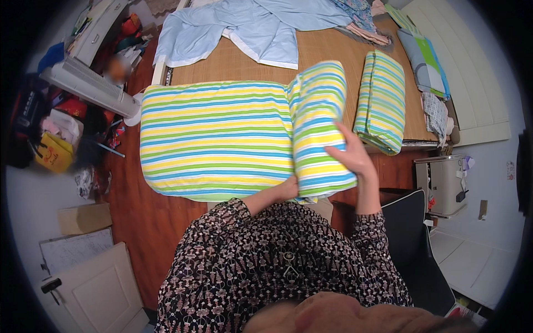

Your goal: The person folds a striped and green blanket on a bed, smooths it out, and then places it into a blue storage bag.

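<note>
Tan ribbed mat [222, 69] spans upper frame, flat, stiff-looking. Striped quilt [216, 141] mid-frame, right-end flap [319, 139] doubled over. Looks mid-fold: best to line up edges, keep stripes parallel, press air out evenly. Quilt soft, padded, rounded corners at left, smooth cotton-like cover. Light blue cloth [239, 28], top centre: thin, wrinkled, white-trimmed. Folded striped bundle [380, 102], upper right: plump, oblong. Right hand [354, 160] on flap's right side, fingers spread, not clenched. Left hand [287, 188] at flap's lower left; fingertips hidden, can't tell grip.
</note>
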Demonstrator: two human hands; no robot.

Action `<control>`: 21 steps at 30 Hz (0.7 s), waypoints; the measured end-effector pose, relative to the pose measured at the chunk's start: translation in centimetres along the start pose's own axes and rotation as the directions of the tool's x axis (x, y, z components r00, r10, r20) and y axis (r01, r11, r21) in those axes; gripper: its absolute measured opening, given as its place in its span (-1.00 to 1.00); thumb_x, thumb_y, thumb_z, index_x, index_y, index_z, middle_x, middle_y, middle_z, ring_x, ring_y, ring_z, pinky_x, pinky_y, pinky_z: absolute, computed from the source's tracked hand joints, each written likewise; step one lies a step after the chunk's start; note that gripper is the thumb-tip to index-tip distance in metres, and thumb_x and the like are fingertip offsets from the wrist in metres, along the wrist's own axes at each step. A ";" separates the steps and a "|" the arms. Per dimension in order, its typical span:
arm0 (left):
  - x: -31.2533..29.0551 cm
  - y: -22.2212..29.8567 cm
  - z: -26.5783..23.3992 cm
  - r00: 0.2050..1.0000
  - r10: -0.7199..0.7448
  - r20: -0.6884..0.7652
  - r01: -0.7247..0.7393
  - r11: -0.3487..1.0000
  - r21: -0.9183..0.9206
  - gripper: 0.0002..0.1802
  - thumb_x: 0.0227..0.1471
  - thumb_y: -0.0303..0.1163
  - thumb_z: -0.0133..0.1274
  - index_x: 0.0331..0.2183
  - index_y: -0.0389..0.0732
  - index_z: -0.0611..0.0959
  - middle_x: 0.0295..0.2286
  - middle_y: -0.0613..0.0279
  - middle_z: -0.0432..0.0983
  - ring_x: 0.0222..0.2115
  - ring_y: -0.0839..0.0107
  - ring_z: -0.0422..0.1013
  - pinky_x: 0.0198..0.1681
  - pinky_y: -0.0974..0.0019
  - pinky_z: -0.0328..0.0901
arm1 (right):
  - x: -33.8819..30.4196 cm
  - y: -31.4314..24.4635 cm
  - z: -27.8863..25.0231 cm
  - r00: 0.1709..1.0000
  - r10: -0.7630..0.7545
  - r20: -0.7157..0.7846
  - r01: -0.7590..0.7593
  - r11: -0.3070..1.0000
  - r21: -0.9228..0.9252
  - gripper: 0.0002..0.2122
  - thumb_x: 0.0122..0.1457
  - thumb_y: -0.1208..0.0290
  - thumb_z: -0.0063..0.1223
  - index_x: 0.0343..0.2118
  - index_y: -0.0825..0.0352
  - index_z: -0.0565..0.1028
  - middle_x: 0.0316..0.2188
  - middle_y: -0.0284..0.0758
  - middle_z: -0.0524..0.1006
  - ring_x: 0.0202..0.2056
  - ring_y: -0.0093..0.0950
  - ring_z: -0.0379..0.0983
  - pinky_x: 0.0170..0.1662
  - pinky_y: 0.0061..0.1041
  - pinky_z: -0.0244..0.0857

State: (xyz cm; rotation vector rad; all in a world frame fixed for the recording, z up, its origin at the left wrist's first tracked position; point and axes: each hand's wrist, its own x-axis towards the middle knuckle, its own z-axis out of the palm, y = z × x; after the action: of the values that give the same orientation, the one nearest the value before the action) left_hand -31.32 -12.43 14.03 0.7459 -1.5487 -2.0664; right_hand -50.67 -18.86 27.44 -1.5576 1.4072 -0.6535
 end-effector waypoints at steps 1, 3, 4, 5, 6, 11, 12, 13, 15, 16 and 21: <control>-0.4 1.5 -0.6 0.999 -0.030 0.038 0.036 0.983 -0.178 -0.50 0.11 -0.39 0.06 0.08 -0.26 0.36 0.02 0.03 0.36 0.03 0.25 0.34 0.10 0.22 0.30 | 0.7 -1.3 1.8 0.997 -0.055 0.047 0.063 0.981 -0.186 -0.31 0.00 0.38 0.23 0.20 0.45 0.19 0.00 -0.06 0.44 0.01 -0.32 0.40 0.08 -0.41 0.27; -1.4 2.8 -1.9 0.997 -0.047 0.058 0.064 0.941 -0.332 -0.50 0.11 -0.40 0.06 0.08 -0.26 0.36 0.01 0.04 0.38 0.01 0.26 0.35 0.09 0.23 0.31 | 2.1 -3.3 6.7 0.960 -0.233 0.153 0.274 0.887 -0.372 -0.26 -0.02 0.25 0.23 0.21 0.41 0.18 0.05 0.09 0.37 0.06 -0.09 0.35 0.14 -0.26 0.20; -2.2 2.7 -2.6 0.997 -0.063 0.048 0.077 0.922 -0.379 -0.50 0.11 -0.40 0.06 0.08 -0.27 0.36 0.00 0.05 0.38 0.00 0.27 0.36 0.09 0.24 0.31 | 2.6 -3.9 9.4 0.948 -0.201 0.249 0.290 0.866 -0.407 -0.24 -0.03 0.20 0.23 0.22 0.40 0.16 0.00 0.08 0.39 0.03 -0.06 0.34 0.11 -0.22 0.22; -3.3 2.3 -3.4 0.996 -0.088 0.029 0.092 0.903 -0.420 -0.50 0.11 -0.40 0.06 0.07 -0.27 0.36 -0.01 0.05 0.39 -0.01 0.27 0.37 0.08 0.24 0.32 | 2.7 -4.2 12.4 0.910 -0.268 0.315 0.399 0.771 -0.496 -0.26 -0.03 0.19 0.22 0.20 0.38 0.18 -0.12 0.05 0.43 -0.07 -0.04 0.37 0.03 -0.19 0.26; -4.6 1.4 -4.0 0.993 -0.117 0.005 0.107 0.886 -0.450 -0.50 0.11 -0.41 0.06 0.07 -0.27 0.36 -0.01 0.06 0.40 -0.01 0.28 0.38 0.07 0.25 0.32 | 2.6 -4.0 15.0 0.883 -0.299 0.362 0.456 0.729 -0.510 -0.30 -0.05 0.20 0.22 0.17 0.34 0.24 -0.21 0.00 0.44 -0.15 -0.07 0.38 -0.05 -0.18 0.27; -12.6 -5.2 -5.4 0.934 -0.319 -0.159 0.189 0.821 -0.538 -0.50 0.11 -0.42 0.07 0.07 -0.28 0.36 -0.04 0.08 0.43 -0.05 0.31 0.42 0.05 0.28 0.35 | 0.7 -3.9 19.3 0.744 -0.430 0.511 0.656 0.615 -0.437 -0.29 -0.10 0.27 0.28 0.15 0.33 0.26 -0.05 0.00 0.41 -0.05 -0.08 0.35 -0.01 -0.20 0.24; -13.7 -6.2 -5.5 0.919 -0.346 -0.190 0.187 0.805 -0.564 -0.51 0.11 -0.42 0.07 0.07 -0.28 0.36 -0.05 0.08 0.44 -0.06 0.31 0.43 0.04 0.28 0.35 | 0.4 -4.2 19.0 0.732 -0.437 0.522 0.661 0.640 -0.392 -0.29 -0.11 0.30 0.30 0.14 0.36 0.26 -0.01 -0.02 0.39 -0.02 -0.09 0.34 0.01 -0.20 0.23; -14.6 -6.2 -5.5 0.909 -0.360 -0.210 0.168 0.777 -0.606 -0.51 0.11 -0.42 0.07 0.07 -0.28 0.36 -0.05 0.09 0.45 -0.07 0.32 0.43 0.04 0.29 0.36 | 0.1 -4.3 18.5 0.723 -0.442 0.531 0.661 0.665 -0.348 -0.29 -0.13 0.34 0.32 0.13 0.38 0.26 0.03 -0.03 0.37 0.02 -0.10 0.33 0.03 -0.21 0.23; -15.9 -4.8 -5.2 0.893 -0.378 -0.244 0.106 0.703 -0.703 -0.54 0.11 -0.48 0.05 0.05 -0.30 0.37 -0.11 0.11 0.49 -0.13 0.38 0.48 -0.01 0.35 0.39 | 0.0 -1.5 18.3 0.697 -0.578 0.424 0.705 0.660 -0.259 -0.32 -0.13 0.37 0.29 0.10 0.42 0.27 0.03 -0.05 0.36 0.04 -0.12 0.30 0.04 -0.21 0.21; -16.3 -3.4 -5.0 0.873 -0.396 -0.285 0.096 0.712 -0.695 -0.54 0.12 -0.45 0.04 0.05 -0.31 0.38 -0.09 0.09 0.48 -0.12 0.36 0.47 0.01 0.33 0.37 | -0.3 -0.5 17.9 0.679 -0.638 0.363 0.727 0.652 -0.215 -0.34 -0.13 0.39 0.28 0.09 0.44 0.28 0.02 -0.06 0.36 0.05 -0.13 0.28 0.05 -0.22 0.20; -16.4 -1.9 -3.3 0.694 -0.247 -0.677 0.072 0.958 -0.276 -0.29 0.04 -0.33 0.16 0.15 -0.31 0.25 -0.01 0.04 0.41 -0.07 0.28 0.43 0.02 0.24 0.34 | -3.3 2.2 14.6 0.857 -0.495 0.144 0.506 0.754 -0.419 -0.39 -0.11 0.50 0.27 0.09 0.38 0.33 -0.11 -0.08 0.41 -0.07 -0.11 0.35 0.03 -0.27 0.24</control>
State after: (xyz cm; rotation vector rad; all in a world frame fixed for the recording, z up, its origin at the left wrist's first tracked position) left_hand -16.87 -3.75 13.93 1.4160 -0.8082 -1.6932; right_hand -39.94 -11.61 19.59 -2.3528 1.1629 -0.6429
